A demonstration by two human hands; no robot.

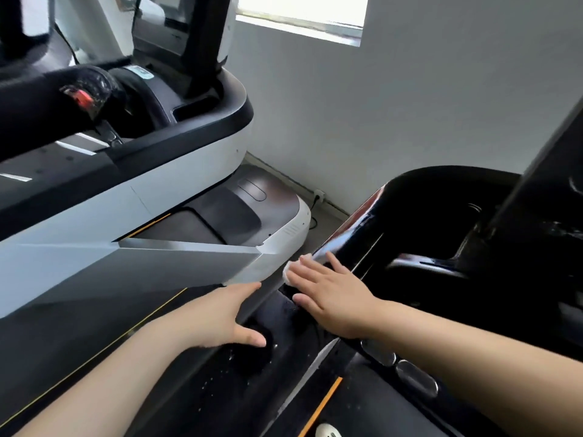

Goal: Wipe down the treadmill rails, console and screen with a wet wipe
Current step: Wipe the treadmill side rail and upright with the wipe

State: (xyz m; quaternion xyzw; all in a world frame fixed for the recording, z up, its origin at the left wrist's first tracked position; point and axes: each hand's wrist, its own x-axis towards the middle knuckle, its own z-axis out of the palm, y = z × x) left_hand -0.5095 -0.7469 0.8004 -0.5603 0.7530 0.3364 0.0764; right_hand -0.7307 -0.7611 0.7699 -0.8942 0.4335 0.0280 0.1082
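the right hand [328,298] presses the wet wipe [291,269] flat, fingers straight, onto the glossy black treadmill rail [356,228]. the rail's long axis runs far-right from this grip. the left hand [220,313] rests open beside it, nearer.

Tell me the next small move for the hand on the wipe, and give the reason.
Probably slide the right hand forward along the glossy black rail, keeping the white wipe pressed flat under the fingers. The wipe sits at the rail's near end, and the stretch ahead of it looks not yet reached. The left hand rests beside it.
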